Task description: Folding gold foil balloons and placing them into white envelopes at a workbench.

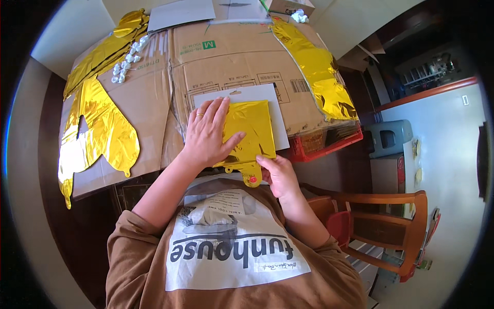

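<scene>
Under left hand, folded gold foil

The folded balloon is glossy, crinkled gold foil on a smooth matt white card; beneath lies dull brown corrugated cardboard, creased and taped.

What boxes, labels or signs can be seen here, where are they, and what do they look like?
Flattened cardboard box: covers the worktop, brown, with a green logo patch and black printed markings.
Barcode label: on the cardboard's right part, small black stripes.
White backing card: under the folded gold foil balloon, rectangular, hang hole on top.
Small carton: far edge, brown and green.
</scene>
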A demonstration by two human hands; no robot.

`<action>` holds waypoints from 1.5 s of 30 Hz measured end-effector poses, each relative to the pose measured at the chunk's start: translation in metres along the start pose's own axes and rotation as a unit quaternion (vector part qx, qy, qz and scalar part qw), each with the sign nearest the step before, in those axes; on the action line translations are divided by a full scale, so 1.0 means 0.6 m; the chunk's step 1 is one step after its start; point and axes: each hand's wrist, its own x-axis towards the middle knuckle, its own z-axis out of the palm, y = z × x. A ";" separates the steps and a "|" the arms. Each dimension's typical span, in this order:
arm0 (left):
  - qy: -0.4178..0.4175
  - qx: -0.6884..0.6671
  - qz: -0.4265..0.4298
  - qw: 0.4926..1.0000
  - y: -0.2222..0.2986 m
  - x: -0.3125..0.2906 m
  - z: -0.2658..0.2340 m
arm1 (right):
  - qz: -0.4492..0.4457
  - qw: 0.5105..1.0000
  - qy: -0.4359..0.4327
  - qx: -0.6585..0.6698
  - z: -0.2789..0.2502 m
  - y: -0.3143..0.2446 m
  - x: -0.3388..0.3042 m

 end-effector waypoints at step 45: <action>-0.022 -0.104 0.056 0.993 -0.075 -0.012 -0.042 | -0.337 0.552 0.011 -0.763 0.066 -0.091 0.132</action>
